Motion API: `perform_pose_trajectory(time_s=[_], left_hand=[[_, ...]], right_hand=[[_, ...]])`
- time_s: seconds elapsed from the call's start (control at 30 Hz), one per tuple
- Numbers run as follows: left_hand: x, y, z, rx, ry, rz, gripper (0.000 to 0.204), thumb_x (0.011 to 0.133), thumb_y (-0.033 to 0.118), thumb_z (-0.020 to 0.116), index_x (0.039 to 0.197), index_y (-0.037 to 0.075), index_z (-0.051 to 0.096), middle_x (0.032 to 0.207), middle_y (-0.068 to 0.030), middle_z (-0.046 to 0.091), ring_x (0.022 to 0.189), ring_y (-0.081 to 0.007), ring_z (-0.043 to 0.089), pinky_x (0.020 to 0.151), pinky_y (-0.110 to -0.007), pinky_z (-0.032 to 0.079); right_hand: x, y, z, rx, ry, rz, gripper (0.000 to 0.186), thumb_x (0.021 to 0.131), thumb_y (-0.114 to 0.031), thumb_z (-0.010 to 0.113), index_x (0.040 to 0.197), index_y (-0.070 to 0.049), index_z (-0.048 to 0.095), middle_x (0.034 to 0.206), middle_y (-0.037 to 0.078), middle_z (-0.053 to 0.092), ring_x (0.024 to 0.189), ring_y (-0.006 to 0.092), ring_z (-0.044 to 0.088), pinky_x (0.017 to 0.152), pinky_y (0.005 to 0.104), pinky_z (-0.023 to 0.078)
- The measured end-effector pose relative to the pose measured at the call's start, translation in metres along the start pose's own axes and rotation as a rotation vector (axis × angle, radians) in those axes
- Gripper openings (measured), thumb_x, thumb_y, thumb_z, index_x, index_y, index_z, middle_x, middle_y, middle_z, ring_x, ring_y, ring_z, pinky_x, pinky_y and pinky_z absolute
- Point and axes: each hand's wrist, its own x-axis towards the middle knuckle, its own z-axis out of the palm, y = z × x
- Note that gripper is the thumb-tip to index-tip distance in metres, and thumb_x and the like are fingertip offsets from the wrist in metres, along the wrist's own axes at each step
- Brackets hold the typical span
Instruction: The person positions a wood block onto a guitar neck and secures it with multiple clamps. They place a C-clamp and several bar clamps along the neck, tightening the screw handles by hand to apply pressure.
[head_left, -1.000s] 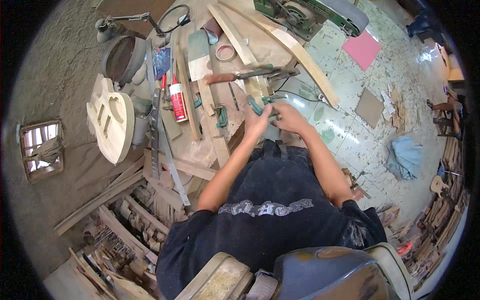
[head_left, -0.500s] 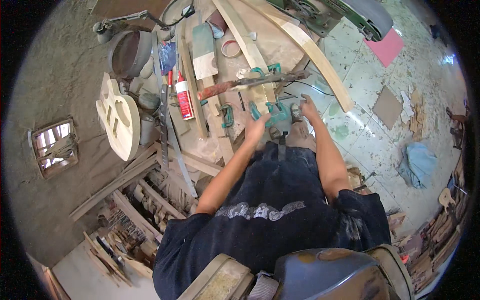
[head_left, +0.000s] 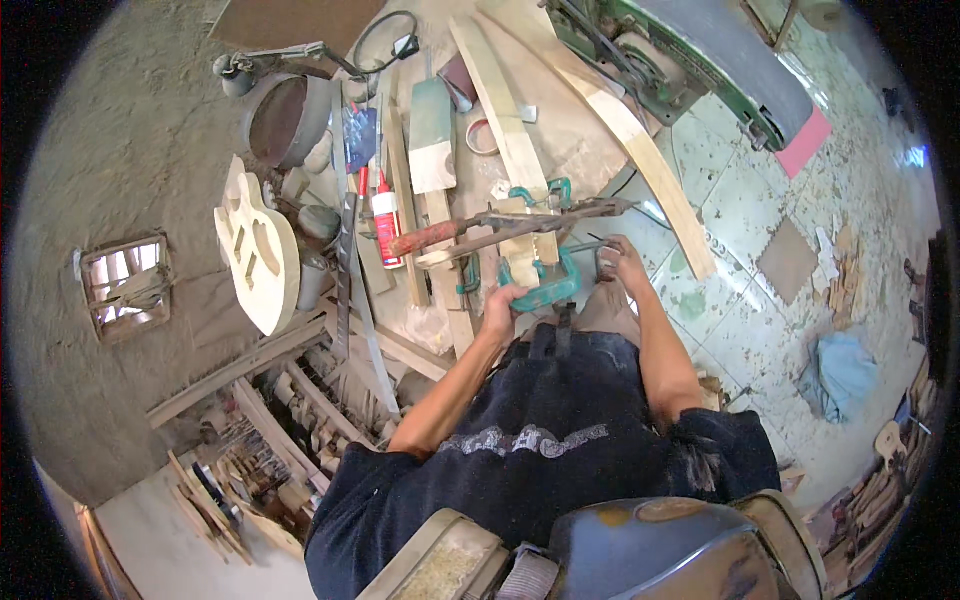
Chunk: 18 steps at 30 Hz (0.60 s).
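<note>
A green C-clamp (head_left: 550,290) sits around the near end of a pale wooden strip (head_left: 510,125) with small wood blocks (head_left: 518,265) at that end. My left hand (head_left: 500,312) grips the clamp's frame, thumb against the wood. My right hand (head_left: 625,265) has its fingers curled at the outer end of the clamp's thin screw; the exact contact is hard to make out. A second green clamp (head_left: 562,192) holds the strip farther back. Across the wood lies a long bar clamp (head_left: 425,238) with a worn red handle.
Left on the bench are a white-and-red glue bottle (head_left: 386,230), a sanding board (head_left: 433,135), a tape roll (head_left: 482,137) and a metal pot (head_left: 290,120). A guitar-shaped wooden body (head_left: 262,260) stands at the left. A curved plank (head_left: 650,150) overhangs the tiled floor; a green machine (head_left: 660,70) stands behind.
My view has tilted, so the bench sits lower and further right. My right hand has come down to the clamp screw, its fingers more curled. The left hand stays at the clamp.
</note>
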Motion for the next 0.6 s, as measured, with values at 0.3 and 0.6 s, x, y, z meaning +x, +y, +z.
perform_pose_trajectory(time_s=[0.3,0.6], left_hand=[[-0.085,0.073,0.041,-0.307,-0.323,-0.064,0.064,0.076,0.032,0.051,0.133,0.002,0.045,0.126,-0.0205,0.057,0.113,-0.0395,0.057,0.102,-0.057,0.041],[-0.082,0.059,0.043,-0.700,-0.444,-0.071,0.060,0.083,0.030,0.048,0.133,-0.002,0.042,0.126,-0.0220,0.055,0.108,-0.0398,0.058,0.100,-0.055,0.045]], right_hand=[[-0.067,-0.132,0.017,-0.454,0.339,-1.033,0.026,0.085,-0.023,0.063,0.081,0.002,0.059,0.097,0.017,0.065,0.089,0.0239,0.060,0.080,0.0331,0.046],[-0.079,-0.256,0.063,-0.454,0.103,-1.164,0.024,0.070,-0.012,0.059,0.056,0.001,0.045,0.055,0.009,0.043,0.053,0.0168,0.043,0.052,0.0309,0.034]])
